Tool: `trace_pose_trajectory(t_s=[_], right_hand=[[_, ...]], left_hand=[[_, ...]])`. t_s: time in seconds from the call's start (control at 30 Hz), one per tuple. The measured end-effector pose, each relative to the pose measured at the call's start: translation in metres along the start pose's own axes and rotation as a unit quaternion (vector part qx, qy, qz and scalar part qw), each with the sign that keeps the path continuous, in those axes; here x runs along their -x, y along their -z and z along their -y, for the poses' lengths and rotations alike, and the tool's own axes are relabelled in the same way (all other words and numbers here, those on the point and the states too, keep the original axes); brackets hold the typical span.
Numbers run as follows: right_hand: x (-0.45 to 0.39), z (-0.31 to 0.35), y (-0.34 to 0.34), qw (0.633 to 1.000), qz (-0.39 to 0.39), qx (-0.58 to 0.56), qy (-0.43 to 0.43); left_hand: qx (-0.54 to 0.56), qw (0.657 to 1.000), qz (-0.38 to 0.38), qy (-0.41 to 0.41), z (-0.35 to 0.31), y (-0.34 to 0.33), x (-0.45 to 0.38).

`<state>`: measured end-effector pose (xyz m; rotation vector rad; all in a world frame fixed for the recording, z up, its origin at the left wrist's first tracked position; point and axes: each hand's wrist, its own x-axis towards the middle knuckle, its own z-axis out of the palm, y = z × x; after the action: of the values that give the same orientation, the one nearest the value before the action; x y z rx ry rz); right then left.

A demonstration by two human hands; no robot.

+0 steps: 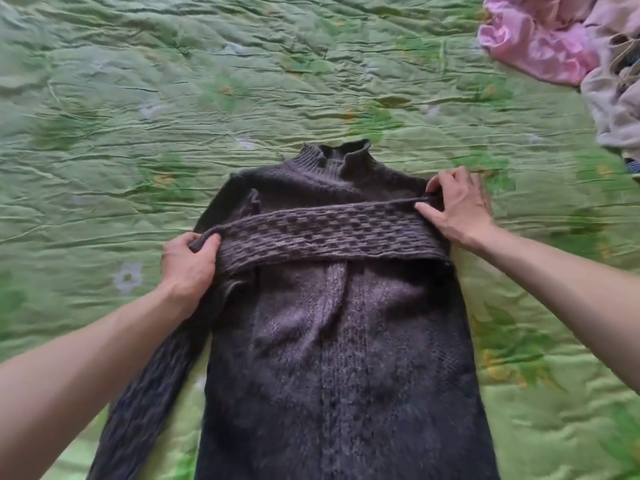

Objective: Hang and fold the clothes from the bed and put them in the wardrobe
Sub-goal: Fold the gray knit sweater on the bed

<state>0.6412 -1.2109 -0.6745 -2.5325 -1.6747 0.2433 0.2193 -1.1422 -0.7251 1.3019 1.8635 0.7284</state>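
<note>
dark knit sweater [346, 341] lying flat on the green bed [138, 98], clothes pile [571, 46] well beyond its collar. left hand [188, 265] gripping the cuff, right hand [457, 206] pinching the folded sleeve [329, 233] at the shoulder. soft, floppy, stretchy; probably best held at seams.

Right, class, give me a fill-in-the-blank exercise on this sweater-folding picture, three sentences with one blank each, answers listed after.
1. The dark knitted sweater lies flat on a quilted bedspread whose main colour is ____.
2. The left hand grips the cuff end of one ____ laid across the sweater's chest.
3. The right hand holds that fold near the shoulder, and the crumpled garment at the upper right corner is ____ in colour.

Missing words: green; sleeve; pink
</note>
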Motion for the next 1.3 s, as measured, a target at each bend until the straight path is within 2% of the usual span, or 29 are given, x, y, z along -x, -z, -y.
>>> trace_pose_trajectory(t_s=[0.1,0.17,0.2,0.27,0.37,0.5,0.63,0.77,0.87,1.0,1.1,1.2,1.3], right_hand=[[0.029,0.015,-0.025,0.993,-0.091,-0.046,-0.057],[0.054,0.023,-0.040,0.988,-0.129,-0.052,-0.062],[0.064,0.025,-0.046,0.991,-0.115,-0.043,-0.044],[0.078,0.028,-0.055,0.999,-0.041,-0.025,-0.010],[0.082,0.022,-0.060,0.999,0.036,0.008,-0.012],[0.072,0.021,-0.058,0.992,0.117,0.048,-0.010],[0.070,0.027,-0.059,0.989,0.138,0.051,-0.021],[0.068,0.027,-0.056,0.984,0.169,0.053,-0.031],[0.064,0.026,-0.058,0.983,0.172,0.051,-0.029],[0.065,0.021,-0.066,0.985,0.161,0.049,-0.036],[0.066,0.027,-0.061,0.984,0.168,0.050,-0.038],[0.072,0.033,-0.054,0.985,0.148,0.063,-0.057],[0.087,0.059,-0.050,0.998,0.037,0.046,-0.023]], left_hand=[[-0.028,1.000,0.009,-0.011,0.008,-0.001,-0.005],[-0.046,0.999,0.004,-0.019,0.007,-0.003,-0.005],[-0.054,0.998,-0.002,-0.024,0.007,-0.003,-0.004],[-0.078,0.996,-0.011,-0.030,0.005,-0.004,-0.001],[-0.093,0.995,-0.015,-0.036,0.000,-0.004,0.004],[-0.055,0.998,-0.009,-0.038,-0.009,0.001,0.013],[-0.030,0.997,0.011,-0.074,-0.013,0.011,0.023],[-0.004,0.994,-0.035,-0.104,-0.037,0.018,0.008],[0.007,0.993,-0.078,-0.093,-0.055,0.023,-0.010],[-0.053,0.998,-0.001,-0.017,-0.032,0.020,0.001],[-0.185,0.983,-0.011,0.016,0.006,0.030,0.026],[-0.222,0.975,0.020,0.025,0.022,0.050,0.032],[-0.242,0.962,0.127,-0.009,0.023,0.079,0.017]])
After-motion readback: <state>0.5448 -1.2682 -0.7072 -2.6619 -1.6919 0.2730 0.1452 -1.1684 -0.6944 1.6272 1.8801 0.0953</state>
